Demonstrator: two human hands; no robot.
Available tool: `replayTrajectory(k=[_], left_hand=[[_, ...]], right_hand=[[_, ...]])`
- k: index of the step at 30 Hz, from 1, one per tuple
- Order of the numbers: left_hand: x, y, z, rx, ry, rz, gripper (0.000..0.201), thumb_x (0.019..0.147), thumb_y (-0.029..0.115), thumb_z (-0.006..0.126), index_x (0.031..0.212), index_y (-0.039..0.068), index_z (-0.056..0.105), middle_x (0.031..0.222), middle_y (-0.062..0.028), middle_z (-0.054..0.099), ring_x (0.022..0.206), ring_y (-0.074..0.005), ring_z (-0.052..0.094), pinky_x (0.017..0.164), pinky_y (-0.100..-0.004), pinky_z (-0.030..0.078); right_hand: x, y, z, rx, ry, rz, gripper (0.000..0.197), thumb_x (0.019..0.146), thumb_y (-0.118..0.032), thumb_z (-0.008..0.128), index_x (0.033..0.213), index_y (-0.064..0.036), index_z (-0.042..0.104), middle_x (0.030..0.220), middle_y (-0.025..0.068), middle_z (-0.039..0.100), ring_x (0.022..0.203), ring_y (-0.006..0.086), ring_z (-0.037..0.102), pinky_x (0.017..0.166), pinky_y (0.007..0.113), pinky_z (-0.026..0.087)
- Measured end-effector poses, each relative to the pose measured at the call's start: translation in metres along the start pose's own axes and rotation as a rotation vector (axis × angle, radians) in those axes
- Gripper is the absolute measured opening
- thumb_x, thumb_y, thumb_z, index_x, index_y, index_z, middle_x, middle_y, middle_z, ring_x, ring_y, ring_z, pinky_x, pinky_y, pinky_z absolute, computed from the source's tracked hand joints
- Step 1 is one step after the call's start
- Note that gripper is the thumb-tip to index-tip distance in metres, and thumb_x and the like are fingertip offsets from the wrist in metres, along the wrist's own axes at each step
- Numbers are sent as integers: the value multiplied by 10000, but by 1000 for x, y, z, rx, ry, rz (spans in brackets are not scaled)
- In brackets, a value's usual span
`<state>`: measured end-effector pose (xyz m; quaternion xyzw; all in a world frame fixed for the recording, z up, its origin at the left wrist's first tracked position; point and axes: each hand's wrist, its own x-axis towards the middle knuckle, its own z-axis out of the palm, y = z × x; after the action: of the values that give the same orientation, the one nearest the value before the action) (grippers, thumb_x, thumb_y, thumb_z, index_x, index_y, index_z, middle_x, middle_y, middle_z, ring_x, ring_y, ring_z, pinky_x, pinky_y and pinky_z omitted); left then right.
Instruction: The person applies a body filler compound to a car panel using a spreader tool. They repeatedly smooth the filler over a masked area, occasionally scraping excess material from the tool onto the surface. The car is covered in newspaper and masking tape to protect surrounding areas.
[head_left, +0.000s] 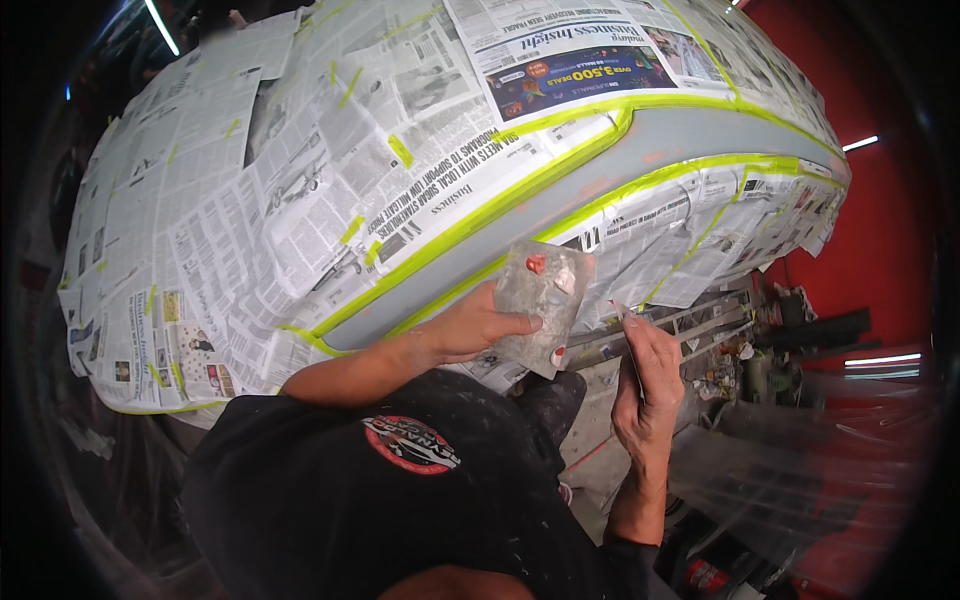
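My left hand [478,322] grips a flat, smeared mixing board [535,325] by its left edge, thumb on top. Dabs of red and pale paste show near the board's far and near ends. To the right of it, apart from the board, my right hand [650,372] is closed in a pinch. A small thin edge pokes out at its fingertips; its kind is too small to make out. Just beyond both hands runs a bare grey car panel [480,245], with faint reddish patches, framed by yellow-green masking tape [440,255].
Newspaper sheets [300,200] cover the car body around the grey strip. At right, a cluttered shelf [720,360] stands below the car's edge, near clear plastic sheeting [770,470] and a red wall [870,250]. My black shirt [330,490] fills the near side.
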<state>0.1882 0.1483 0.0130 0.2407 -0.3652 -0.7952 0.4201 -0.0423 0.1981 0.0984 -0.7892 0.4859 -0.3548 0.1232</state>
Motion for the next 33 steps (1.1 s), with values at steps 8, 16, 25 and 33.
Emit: replayTrajectory(k=[8, 16, 25, 33], left_hand=[[-2, 20, 12, -210, 134, 22, 536, 912, 8, 625, 1406, 22, 415, 1309, -140, 581, 1175, -266, 609, 1003, -434, 520], [-11, 18, 7, 60, 148, 93, 472, 942, 44, 608, 1381, -4, 443, 1282, -131, 597, 1133, -219, 622, 988, -390, 510], [-7, 23, 12, 214, 114, 87, 436, 964, 65, 581, 1374, -12, 457, 1284, -126, 596, 1136, -204, 612, 979, -368, 510], [-5, 26, 1, -315, 160, -34, 519, 898, -40, 592, 1389, 37, 444, 1268, -119, 594, 1182, -238, 594, 1012, -405, 497]], right_hand=[[-38, 4, 54, -183, -7, -169, 676, 624, 91, 640, 1268, -113, 616, 1295, 115, 541, 1183, 358, 493, 964, 516, 414], [-12, -8, 0, -379, -301, -113, 763, 572, 15, 698, 1308, -166, 614, 1332, 33, 566, 1168, 301, 512, 961, 468, 395], [5, -9, -12, -295, -427, -209, 731, 557, 33, 671, 1266, -142, 646, 1263, -7, 629, 1112, 300, 558, 953, 451, 411], [-18, -8, 54, -67, -136, -187, 561, 709, 54, 586, 1268, 27, 552, 1291, 182, 530, 1197, 416, 488, 1021, 475, 415]])
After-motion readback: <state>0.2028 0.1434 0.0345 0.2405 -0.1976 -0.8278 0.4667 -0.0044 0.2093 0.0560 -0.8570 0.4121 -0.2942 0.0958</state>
